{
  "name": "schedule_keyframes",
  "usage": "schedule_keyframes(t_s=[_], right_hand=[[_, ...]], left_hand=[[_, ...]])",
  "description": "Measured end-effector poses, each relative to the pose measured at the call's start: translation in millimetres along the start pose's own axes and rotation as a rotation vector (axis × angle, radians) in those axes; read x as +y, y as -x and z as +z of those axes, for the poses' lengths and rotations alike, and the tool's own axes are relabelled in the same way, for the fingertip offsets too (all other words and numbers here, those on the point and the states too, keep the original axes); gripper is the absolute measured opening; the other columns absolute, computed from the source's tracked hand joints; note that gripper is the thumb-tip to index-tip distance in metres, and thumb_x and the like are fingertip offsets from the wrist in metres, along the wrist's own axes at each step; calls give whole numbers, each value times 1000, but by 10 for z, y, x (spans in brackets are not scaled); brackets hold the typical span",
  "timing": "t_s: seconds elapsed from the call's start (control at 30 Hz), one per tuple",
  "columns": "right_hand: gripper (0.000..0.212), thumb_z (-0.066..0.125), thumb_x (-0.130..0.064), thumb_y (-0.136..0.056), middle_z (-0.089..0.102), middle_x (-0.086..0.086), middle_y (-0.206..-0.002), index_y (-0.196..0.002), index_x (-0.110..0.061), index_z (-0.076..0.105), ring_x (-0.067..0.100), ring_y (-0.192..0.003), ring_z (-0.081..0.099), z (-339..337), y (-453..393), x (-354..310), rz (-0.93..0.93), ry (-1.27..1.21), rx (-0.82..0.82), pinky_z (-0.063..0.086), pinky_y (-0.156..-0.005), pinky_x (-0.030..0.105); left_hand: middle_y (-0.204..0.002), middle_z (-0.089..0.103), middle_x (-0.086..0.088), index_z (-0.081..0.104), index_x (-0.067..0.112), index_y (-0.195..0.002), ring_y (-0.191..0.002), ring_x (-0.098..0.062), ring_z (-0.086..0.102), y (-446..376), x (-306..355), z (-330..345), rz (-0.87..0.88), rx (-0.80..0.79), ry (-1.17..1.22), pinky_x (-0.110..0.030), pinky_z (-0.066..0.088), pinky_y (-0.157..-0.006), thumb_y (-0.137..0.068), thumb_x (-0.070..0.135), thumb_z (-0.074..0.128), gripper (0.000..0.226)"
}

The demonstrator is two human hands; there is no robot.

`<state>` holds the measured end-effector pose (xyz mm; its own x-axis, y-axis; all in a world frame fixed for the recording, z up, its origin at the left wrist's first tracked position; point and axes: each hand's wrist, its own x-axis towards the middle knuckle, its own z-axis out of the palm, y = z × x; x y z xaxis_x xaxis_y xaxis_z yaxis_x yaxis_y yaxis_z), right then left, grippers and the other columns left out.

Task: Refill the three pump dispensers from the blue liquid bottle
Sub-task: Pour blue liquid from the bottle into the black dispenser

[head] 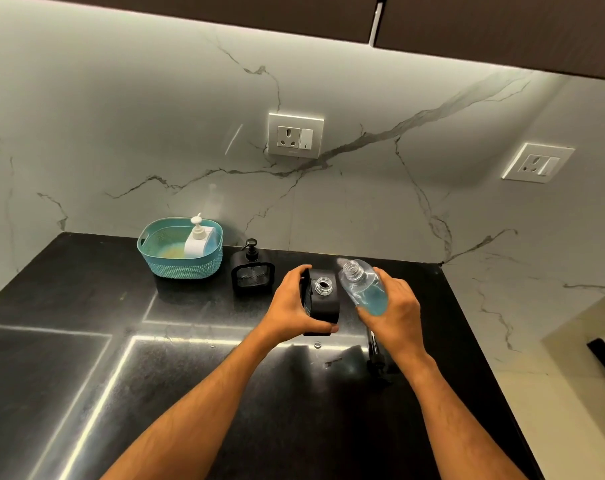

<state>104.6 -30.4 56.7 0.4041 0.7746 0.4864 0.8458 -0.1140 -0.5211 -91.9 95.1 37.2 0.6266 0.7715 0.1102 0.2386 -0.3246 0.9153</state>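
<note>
My left hand point(296, 306) grips a black dispenser point(323, 301) that stands on the black counter with its pump off and its clear threaded neck open. My right hand point(393, 308) holds the clear bottle of blue liquid point(363, 289), uncapped and tilted with its mouth up beside that neck; the liquid sits low in the bottle. The removed black pump point(375, 355) lies on the counter under my right wrist. A second black dispenser point(252, 270) stands farther back with its pump on. A white dispenser point(199, 239) stands in a teal basket point(181, 263).
The counter's right edge point(474, 341) drops to a pale floor. The marble wall behind carries two sockets point(295, 135) point(536, 162). A small clear cap or droplet point(317, 345) lies in front of the open dispenser. Dark cabinets hang overhead.
</note>
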Motion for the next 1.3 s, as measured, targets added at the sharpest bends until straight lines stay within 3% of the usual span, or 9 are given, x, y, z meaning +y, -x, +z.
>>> schedule_keyframes(t_s=[0.07,0.17,0.23,0.33,0.47,0.63,0.83,1.03,1.3], right_hand=[[86,96,-23,-65,65,1,-115,-140,-15,55,8,-103,59,16,-24,31,39,-27,2,47,-86,10],[86,97,-26,-63,66,-2,-115,-138,-17,56,7,-102,60,57,-85,68,88,-57,23,45,-86,6],[85,97,-27,-62,67,-2,-116,-137,-18,57,9,-103,61,89,-144,85,114,-80,36,44,-86,5],[84,98,-26,-62,68,-2,-119,-135,-19,58,12,-107,64,147,-219,121,135,-132,58,54,-91,19],[79,99,-24,-61,69,-2,-118,-130,-18,59,13,-106,66,224,-321,184,207,-230,101,57,-89,24],[81,98,-20,-61,67,0,-122,-132,-12,59,12,-109,63,317,-486,332,300,-330,107,48,-84,4],[84,101,-16,-52,61,-1,-123,-126,-18,61,16,-114,60,390,-736,638,342,-389,124,56,-95,35],[86,96,0,-56,67,-8,-122,-122,-38,58,14,-115,64,411,-972,823,407,-559,77,58,-92,30],[77,84,12,-69,65,-10,-122,-131,-24,54,10,-111,65,455,-1137,1070,467,-691,-18,59,-80,22]], left_hand=[[-144,47,8,35,24,-152,-129,-6,50,0,-15,8,-5,0,5,-11,46,-101,-47,37,104,127],[-143,48,10,35,25,-152,-130,-6,50,-2,-40,23,-15,-1,9,-29,50,-109,-44,43,103,129],[-143,48,11,34,26,-152,-130,-6,50,-19,-53,28,-20,-2,3,-31,50,-110,-43,46,102,130],[-144,47,12,33,28,-152,-132,-7,49,-54,-73,29,-25,-1,-1,-33,50,-111,-43,49,101,130],[-144,48,12,32,30,-152,-133,-8,50,-124,-94,29,-31,7,2,-30,49,-110,-43,51,101,131],[-143,48,13,32,32,-152,-131,-3,49,-194,-124,47,-40,9,11,-22,47,-106,-44,51,100,128],[-144,47,15,33,32,-152,-134,-3,48,-299,-182,88,-71,5,11,-32,48,-112,-44,53,100,130],[-146,45,15,32,32,-154,-136,-6,46,-429,-206,131,-85,-7,12,-32,47,-113,-44,52,99,130],[-145,47,14,32,31,-154,-135,-2,46,-571,-246,180,-104,-18,36,-18,46,-105,-46,44,101,128]])
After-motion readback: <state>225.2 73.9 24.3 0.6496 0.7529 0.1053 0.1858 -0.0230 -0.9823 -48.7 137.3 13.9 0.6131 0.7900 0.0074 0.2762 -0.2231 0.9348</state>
